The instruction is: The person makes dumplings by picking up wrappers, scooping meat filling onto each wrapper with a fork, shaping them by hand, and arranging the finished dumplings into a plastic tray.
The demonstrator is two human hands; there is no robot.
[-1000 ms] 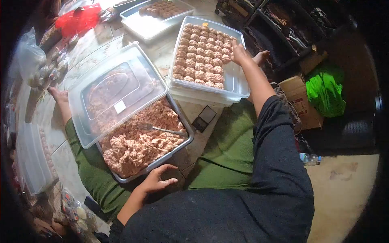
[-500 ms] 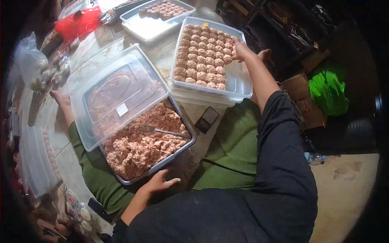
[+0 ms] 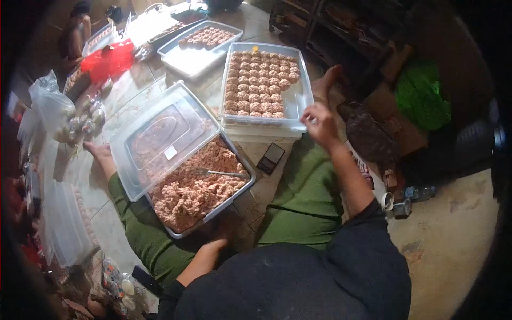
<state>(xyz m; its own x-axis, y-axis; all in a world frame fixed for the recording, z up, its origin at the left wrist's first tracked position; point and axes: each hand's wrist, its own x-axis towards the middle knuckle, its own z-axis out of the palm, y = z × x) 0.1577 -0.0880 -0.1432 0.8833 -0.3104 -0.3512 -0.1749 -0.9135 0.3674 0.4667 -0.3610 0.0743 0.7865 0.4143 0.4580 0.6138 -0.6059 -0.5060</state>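
My right hand [image 3: 320, 125] hovers at the lower right corner of a clear plastic box [image 3: 297, 110], its fingers curled in; whether anything is inside them is hidden. Rows of pinkish-brown balls [image 3: 256, 85] fill most of that box, leaving a bare strip along its right side. Below and to the left, a grey tub [image 3: 216, 214] holds coarse minced mixture [image 3: 186, 197] with a fork [image 3: 221, 173] lying on it. A translucent lid [image 3: 154, 133] covers the tub's upper left part. My left hand [image 3: 223, 234] is in shadow by the tub's lower edge, its fingers blurred.
Another box [image 3: 181, 63] with balls stands at the back. A small black box [image 3: 271, 159] lies between my legs. Left are a red bag [image 3: 109, 61], clear bags [image 3: 53, 101] and a long plastic container [image 3: 66, 224]. A green bag [image 3: 424, 96] and jars [image 3: 400, 207] are at right.
My right hand has come away from the balls, back toward me and down to the box's corner, and its fingers have curled. My left hand's spread fingers are now blurred in shadow. The view has shifted.
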